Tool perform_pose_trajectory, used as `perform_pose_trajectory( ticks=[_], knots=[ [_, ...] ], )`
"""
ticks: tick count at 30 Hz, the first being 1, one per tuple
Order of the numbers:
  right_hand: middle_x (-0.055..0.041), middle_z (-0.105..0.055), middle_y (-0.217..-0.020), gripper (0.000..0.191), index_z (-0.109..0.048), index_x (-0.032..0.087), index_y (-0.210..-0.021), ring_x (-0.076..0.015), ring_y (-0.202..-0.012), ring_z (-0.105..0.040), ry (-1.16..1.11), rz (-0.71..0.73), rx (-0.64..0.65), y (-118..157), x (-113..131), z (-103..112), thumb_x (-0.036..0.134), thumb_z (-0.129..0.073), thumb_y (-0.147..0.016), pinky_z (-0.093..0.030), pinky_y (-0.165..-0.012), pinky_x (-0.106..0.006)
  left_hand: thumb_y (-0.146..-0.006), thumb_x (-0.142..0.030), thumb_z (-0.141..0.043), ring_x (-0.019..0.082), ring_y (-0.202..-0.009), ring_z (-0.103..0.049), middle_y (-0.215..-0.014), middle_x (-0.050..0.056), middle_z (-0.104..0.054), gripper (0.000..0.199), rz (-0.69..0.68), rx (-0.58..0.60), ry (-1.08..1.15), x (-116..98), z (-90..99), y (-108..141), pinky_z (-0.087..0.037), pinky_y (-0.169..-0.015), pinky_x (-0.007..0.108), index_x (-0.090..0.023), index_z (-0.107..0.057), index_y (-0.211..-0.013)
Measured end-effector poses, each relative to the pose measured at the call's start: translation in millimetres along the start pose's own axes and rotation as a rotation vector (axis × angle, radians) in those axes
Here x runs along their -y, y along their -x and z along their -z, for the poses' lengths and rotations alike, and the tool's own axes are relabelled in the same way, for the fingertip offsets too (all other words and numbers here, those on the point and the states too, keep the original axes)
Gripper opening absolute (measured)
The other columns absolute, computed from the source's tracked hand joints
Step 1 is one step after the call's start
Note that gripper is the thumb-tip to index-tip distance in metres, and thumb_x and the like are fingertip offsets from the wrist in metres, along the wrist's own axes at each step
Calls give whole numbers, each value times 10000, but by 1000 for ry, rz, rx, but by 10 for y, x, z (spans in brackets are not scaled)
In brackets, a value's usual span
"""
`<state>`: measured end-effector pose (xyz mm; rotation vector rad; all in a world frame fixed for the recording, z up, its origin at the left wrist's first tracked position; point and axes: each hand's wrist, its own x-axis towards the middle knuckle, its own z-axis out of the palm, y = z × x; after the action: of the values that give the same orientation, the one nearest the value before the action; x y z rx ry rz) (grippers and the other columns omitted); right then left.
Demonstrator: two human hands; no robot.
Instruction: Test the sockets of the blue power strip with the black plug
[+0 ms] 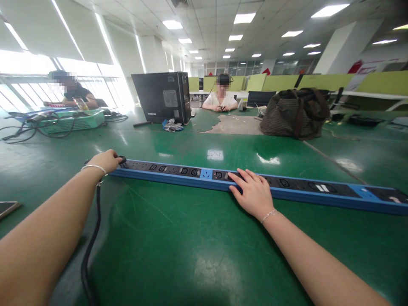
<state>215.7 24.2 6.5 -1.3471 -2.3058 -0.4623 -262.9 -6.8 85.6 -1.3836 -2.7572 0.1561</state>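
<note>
A long blue and black power strip (172,171) lies across the green table, its sockets facing up. At its left end my left hand (106,162) is closed on a black plug (121,160); whether the plug sits fully in a socket cannot be made out. A black cable (95,233) hangs below my left wrist and runs toward the near edge. My right hand (253,191) rests on the middle of the strip with its fingers spread.
Beyond the strip stand a black computer case (159,97), gloves (172,125) and a dark bag (295,112). A green basket (73,122) with cables is at the left, a phone (8,208) at the left edge. Two people sit across the table.
</note>
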Motion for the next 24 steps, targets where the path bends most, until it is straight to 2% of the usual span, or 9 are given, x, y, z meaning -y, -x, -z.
perform_pose_trajectory(
  ticks=[10,16,24],
  knots=[
    [-27,-534,-1300,387,-538,362,-1237,-254,-1189,-436,5,7,-4,3,-10,-8,433,-425,-874,-306,-927,-415,-834,-428,-358,278,-972,-607,-1097,189,-636,491,-10,22,-36,62,-36,-73,-460,-766,329,-72,-574,-1094],
    [-22,-534,-1301,381,-544,362,-1231,-252,-1183,-439,13,5,-6,-2,-2,-1,427,-434,-872,-309,-926,-414,-812,-427,-378,301,-998,-594,-1113,228,-618,520,-14,25,-72,-16,-81,-86,-455,-787,356,-50,-540,-1131],
    [-25,-533,-1302,380,-545,356,-1232,-250,-1186,-437,7,11,-7,-2,2,9,424,-430,-875,-310,-927,-410,-786,-398,-427,312,-971,-599,-1116,256,-612,489,-65,108,-148,-58,-43,-223,-453,-793,392,-44,-579,-1086]
  ],
)
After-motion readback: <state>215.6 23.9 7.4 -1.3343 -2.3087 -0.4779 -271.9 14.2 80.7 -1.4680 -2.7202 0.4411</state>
